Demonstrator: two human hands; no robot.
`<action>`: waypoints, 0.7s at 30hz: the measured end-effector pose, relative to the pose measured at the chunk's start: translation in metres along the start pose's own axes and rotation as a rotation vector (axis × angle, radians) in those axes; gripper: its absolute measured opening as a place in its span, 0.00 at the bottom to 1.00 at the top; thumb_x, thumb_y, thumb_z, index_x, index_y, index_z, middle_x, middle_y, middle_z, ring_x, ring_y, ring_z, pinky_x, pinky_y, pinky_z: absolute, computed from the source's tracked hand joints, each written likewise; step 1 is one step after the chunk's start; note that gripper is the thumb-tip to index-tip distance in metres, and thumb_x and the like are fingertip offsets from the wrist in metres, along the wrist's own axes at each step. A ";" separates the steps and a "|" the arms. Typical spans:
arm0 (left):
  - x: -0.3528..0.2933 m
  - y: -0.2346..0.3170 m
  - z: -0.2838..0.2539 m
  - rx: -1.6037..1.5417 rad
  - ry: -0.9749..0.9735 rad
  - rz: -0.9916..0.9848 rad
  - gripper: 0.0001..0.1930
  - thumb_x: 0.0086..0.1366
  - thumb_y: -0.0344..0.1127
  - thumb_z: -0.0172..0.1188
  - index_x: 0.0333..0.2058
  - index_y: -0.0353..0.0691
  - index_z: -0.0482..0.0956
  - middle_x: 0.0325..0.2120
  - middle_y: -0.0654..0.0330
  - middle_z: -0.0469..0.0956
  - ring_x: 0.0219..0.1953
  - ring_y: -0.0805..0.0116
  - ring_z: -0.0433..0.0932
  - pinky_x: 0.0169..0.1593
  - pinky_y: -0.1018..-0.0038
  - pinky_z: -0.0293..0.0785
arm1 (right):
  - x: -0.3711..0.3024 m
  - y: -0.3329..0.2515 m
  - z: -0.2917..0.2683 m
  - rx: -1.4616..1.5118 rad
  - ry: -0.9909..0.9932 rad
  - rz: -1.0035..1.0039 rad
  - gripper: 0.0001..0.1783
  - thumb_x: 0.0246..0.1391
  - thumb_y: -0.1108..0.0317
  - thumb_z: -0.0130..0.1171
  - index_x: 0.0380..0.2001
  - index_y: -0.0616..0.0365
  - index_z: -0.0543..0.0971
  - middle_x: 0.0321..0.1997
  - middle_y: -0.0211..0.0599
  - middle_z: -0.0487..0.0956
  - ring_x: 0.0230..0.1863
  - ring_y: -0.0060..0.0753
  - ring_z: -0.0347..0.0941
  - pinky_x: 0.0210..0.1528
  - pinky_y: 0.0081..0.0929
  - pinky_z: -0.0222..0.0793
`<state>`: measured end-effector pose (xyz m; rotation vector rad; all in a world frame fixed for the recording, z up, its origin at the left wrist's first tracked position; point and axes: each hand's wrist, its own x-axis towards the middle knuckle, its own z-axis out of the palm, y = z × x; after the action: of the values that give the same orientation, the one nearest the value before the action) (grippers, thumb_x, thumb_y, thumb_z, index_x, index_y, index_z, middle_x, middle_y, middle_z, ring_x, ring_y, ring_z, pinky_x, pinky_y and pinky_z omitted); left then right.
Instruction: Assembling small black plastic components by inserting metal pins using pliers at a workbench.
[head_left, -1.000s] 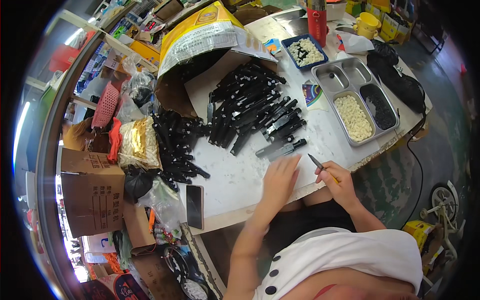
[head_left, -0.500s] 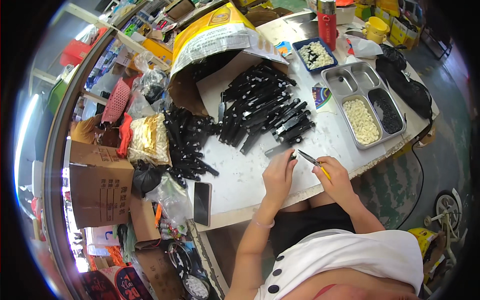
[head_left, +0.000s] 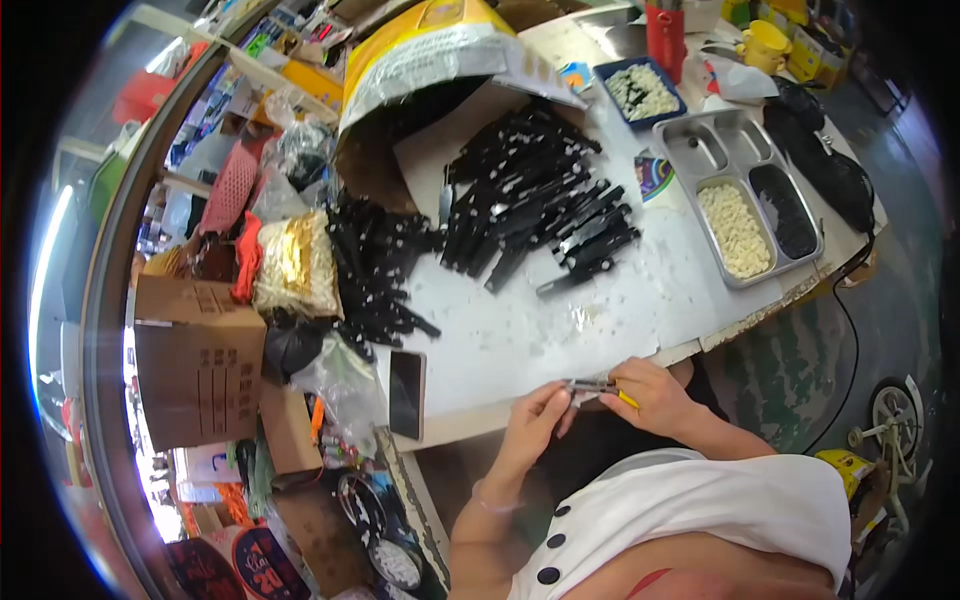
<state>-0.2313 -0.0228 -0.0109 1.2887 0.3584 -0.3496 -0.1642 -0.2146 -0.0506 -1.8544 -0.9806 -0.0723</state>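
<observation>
My right hand (head_left: pixel 652 400) is closed around yellow-handled pliers (head_left: pixel 627 398), whose narrow metal jaws point left. The fingers of my left hand (head_left: pixel 536 422) are pinched at the jaw tips, on something small that I cannot make out. Both hands meet just off the near edge of the white table, above my lap. Beyond them lies a pile of black stick-like parts (head_left: pixel 520 190) with pale ends, and one of these parts lies at its near edge. A second heap of such black parts (head_left: pixel 375 265) lies further left.
A metal divided tray (head_left: pixel 715 280) holds white and black small pieces at the right. A blue tray (head_left: pixel 683 112) of white pieces stands behind it, near a red flask (head_left: pixel 665 45). A phone (head_left: pixel 407 395) lies at the front left, and a cardboard box (head_left: pixel 195 370) stands beyond it.
Both hands have moved down toward me, off the table edge, and come together at the pliers' jaws. A blurred black part near my left hand now appears to rest against the pile.
</observation>
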 end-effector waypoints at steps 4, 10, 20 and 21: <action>0.005 -0.007 0.003 0.628 0.348 0.508 0.12 0.65 0.34 0.54 0.40 0.29 0.75 0.20 0.63 0.72 0.24 0.75 0.70 0.28 0.76 0.68 | 0.014 -0.002 0.004 -0.016 0.037 -0.017 0.11 0.45 0.70 0.63 0.21 0.61 0.71 0.28 0.39 0.72 0.28 0.40 0.67 0.30 0.33 0.65; 0.013 -0.002 0.009 0.947 0.468 0.869 0.14 0.56 0.26 0.61 0.42 0.33 0.76 0.24 0.53 0.75 0.24 0.59 0.73 0.28 0.69 0.68 | 0.020 -0.017 -0.008 -0.090 0.046 -0.014 0.10 0.45 0.71 0.63 0.23 0.64 0.72 0.31 0.42 0.73 0.29 0.42 0.68 0.31 0.33 0.65; 0.017 -0.002 0.015 0.821 0.461 0.969 0.14 0.53 0.24 0.62 0.40 0.32 0.76 0.26 0.52 0.75 0.26 0.57 0.74 0.29 0.69 0.69 | 0.021 -0.030 -0.023 -0.124 0.150 0.047 0.11 0.48 0.69 0.60 0.22 0.64 0.72 0.32 0.41 0.74 0.30 0.43 0.68 0.32 0.33 0.64; 0.018 -0.004 0.015 0.820 0.460 0.967 0.14 0.53 0.24 0.62 0.40 0.32 0.76 0.26 0.52 0.75 0.26 0.57 0.74 0.29 0.69 0.69 | 0.021 -0.031 -0.024 -0.124 0.149 0.049 0.11 0.48 0.69 0.60 0.22 0.64 0.72 0.32 0.41 0.74 0.30 0.43 0.68 0.32 0.33 0.64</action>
<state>-0.2158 -0.0395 -0.0187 2.1747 -0.0855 0.7111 -0.1618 -0.2154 -0.0059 -1.9547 -0.8438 -0.2432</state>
